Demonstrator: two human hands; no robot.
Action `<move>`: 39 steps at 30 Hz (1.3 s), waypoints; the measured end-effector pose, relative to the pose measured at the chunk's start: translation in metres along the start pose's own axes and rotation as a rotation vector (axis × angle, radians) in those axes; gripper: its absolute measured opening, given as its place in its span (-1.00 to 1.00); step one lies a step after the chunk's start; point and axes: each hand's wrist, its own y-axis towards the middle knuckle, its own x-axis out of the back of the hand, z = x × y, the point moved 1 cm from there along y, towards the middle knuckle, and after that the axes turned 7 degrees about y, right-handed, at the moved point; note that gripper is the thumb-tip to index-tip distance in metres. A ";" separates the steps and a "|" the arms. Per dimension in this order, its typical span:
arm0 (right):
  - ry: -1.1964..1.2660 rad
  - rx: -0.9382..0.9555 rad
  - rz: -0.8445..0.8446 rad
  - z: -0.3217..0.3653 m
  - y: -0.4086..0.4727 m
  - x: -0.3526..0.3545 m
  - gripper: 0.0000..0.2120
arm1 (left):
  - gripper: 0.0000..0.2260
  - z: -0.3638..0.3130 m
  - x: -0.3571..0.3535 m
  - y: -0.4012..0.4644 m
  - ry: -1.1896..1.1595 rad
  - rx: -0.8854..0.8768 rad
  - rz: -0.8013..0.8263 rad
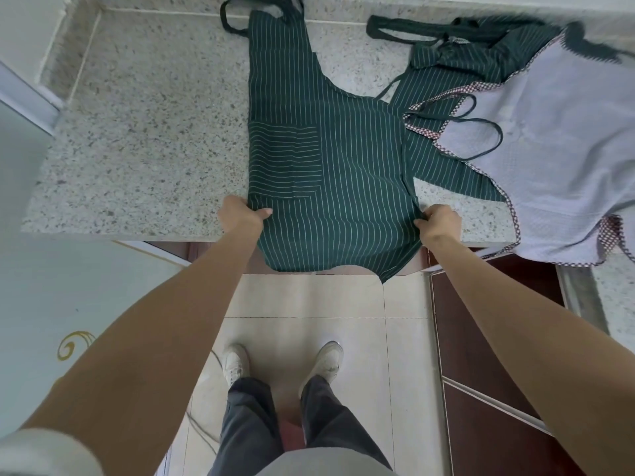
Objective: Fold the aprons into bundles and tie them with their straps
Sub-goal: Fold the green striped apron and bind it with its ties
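Note:
A dark green apron with thin white stripes [347,159] lies folded lengthwise on the speckled stone counter [147,132]. Its hem hangs over the front edge and its neck strap [233,22] loops at the far end. My left hand [240,214] pinches the apron's left edge near the counter's front. My right hand [438,219] pinches its right edge at the same height. A second green striped apron [457,60] lies crumpled at the back right, partly under a pale lilac apron [556,139] with checked trim.
The counter's front edge runs just below my hands. A raised stone rim [68,53] borders the counter's far left. Dark red cabinet doors [481,338] stand below on the right. A frosted glass panel [51,304] is at the left. My feet stand on beige floor tiles [302,304].

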 end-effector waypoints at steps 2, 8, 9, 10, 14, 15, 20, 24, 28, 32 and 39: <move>-0.025 -0.008 -0.005 -0.001 0.001 0.000 -0.84 | -0.66 -0.002 -0.002 -0.004 0.020 -0.011 -0.011; 0.081 -0.008 0.029 0.012 -0.001 -0.005 -0.57 | -0.32 -0.010 -0.013 -0.021 0.529 -0.348 -0.133; 0.118 -0.032 0.026 0.014 0.000 -0.006 -0.56 | -0.31 -0.011 -0.015 -0.021 0.630 -0.452 -0.118; 0.149 -0.041 0.029 0.016 0.002 -0.006 -0.59 | -0.30 -0.012 -0.018 -0.019 0.721 -0.545 -0.090; 0.250 -0.062 0.023 0.015 0.010 -0.003 -0.74 | -0.32 -0.016 -0.026 -0.012 0.774 -0.568 0.163; 0.271 -0.087 0.014 0.014 0.013 -0.001 -0.73 | -0.33 -0.017 -0.026 -0.011 0.751 -0.548 0.204; 0.222 -0.152 0.042 0.017 0.020 0.005 -0.75 | -0.30 -0.023 -0.020 -0.005 0.676 -0.521 0.281; 0.220 -0.027 0.058 0.017 0.011 0.004 -0.66 | 0.03 -0.015 -0.022 -0.008 0.802 -0.559 0.318; 0.126 -0.013 0.193 -0.001 -0.011 0.004 -0.73 | 0.07 -0.009 -0.027 -0.011 0.821 -0.578 0.243; 0.158 -0.096 0.182 -0.023 -0.029 -0.004 -0.82 | 0.07 -0.013 -0.028 -0.010 0.815 -0.556 0.251; 0.479 -0.241 0.347 -0.038 -0.058 -0.021 -0.64 | 0.07 -0.014 -0.026 -0.011 0.816 -0.566 0.259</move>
